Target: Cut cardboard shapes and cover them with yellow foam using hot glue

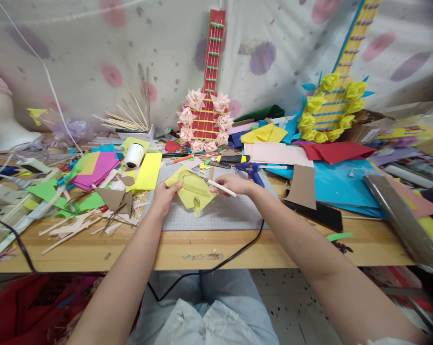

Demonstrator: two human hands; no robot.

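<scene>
My left hand (163, 196) pinches a sheet of yellow-green paper (197, 197) by its left edge, thumb on top. Irregular openings are cut in the sheet, and its lower edge is ragged. In my right hand (231, 184) is a slim white-handled tool (222, 188). Its thin grey front part reaches over the paper's upper right edge; I cannot make out its exact kind. The paper is held above a grey cutting mat (234, 215). Just beyond my right hand lies a blue glue gun (250, 170), with a yellow-and-black handled tool (233, 158) beside it.
A red paper guitar (212, 52) with pink flowers and a yellow one (324, 108) lean at the back. Paper scraps (73, 225) crowd the left. Blue sheets (346, 187) and a black phone-like slab (324, 216) lie right. A black cord (238, 251) crosses the table's front edge.
</scene>
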